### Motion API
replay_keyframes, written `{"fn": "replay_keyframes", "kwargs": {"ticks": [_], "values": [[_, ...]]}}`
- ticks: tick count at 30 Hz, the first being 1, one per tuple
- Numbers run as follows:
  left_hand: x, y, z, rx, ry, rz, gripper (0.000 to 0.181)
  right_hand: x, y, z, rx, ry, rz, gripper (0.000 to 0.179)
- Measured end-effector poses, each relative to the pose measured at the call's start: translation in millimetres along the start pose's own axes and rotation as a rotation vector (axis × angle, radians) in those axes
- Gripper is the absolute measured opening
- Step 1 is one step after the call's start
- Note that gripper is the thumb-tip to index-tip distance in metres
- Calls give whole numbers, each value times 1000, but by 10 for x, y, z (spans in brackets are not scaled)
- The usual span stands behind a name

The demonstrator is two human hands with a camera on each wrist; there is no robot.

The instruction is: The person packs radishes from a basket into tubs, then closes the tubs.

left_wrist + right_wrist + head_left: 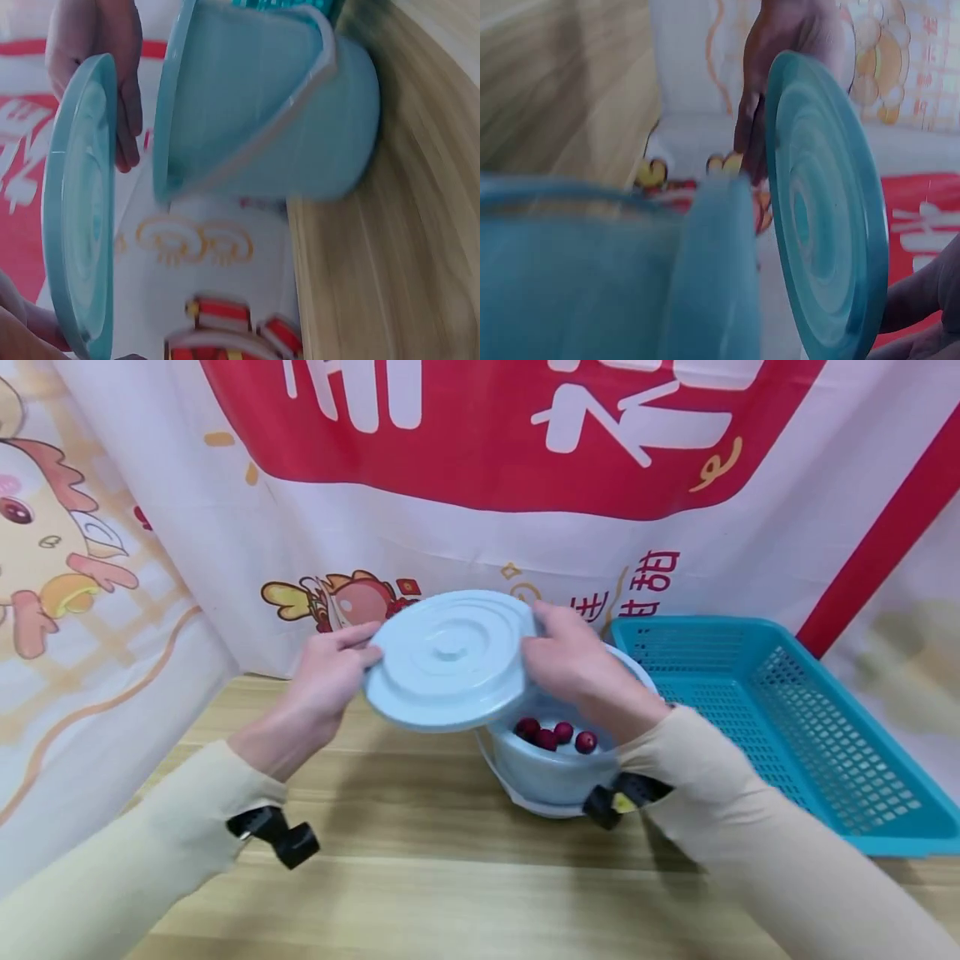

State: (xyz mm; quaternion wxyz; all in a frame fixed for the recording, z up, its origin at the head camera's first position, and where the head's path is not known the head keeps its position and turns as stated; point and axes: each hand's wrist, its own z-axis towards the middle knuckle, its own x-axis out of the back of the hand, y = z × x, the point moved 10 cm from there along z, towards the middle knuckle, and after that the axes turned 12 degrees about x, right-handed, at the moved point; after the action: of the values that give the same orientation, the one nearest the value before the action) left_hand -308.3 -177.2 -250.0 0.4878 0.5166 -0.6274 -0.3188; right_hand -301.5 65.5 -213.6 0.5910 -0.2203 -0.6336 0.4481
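Note:
A round light-blue lid [450,681] is held in the air between both hands, tilted, with concentric ridges and a small raised centre. At its left edge, my left hand [318,685] pinches the rim between thumb and fingers. On the opposite edge, my right hand [566,652] grips the rim. Behind the lid and to its right stands a light-blue bucket [555,772], uncovered, its pale handle [296,105] hanging down the side. Several dark-red round fruits [546,739] show inside it. The right hand and forearm hide part of the bucket's mouth.
To the right of the bucket is a teal plastic basket [847,710] with perforated walls. Everything stands on a wooden table [390,893]. A white and red printed cloth [465,527] hangs along the back and sides.

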Motion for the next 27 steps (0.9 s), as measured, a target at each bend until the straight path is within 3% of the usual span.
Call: {"fn": "replay_keyframes", "kwargs": {"ticks": [7, 13, 18, 27], "values": [[-702, 144, 10, -26, -97, 41, 61, 450, 538, -177, -152, -29, -106, 70], [-1169, 178, -69, -32, -170, 127, 61, 636, 891, -319, -234, -63, -136, 77], [-1289, 168, -123, -85, -168, 170, 59, 640, 1001, -362, -238, -82, -154, 79], [-1326, 123, -168, -219, -162, 267, 55, 582, 1104, -436, -232, -140, -172, 73]]}}
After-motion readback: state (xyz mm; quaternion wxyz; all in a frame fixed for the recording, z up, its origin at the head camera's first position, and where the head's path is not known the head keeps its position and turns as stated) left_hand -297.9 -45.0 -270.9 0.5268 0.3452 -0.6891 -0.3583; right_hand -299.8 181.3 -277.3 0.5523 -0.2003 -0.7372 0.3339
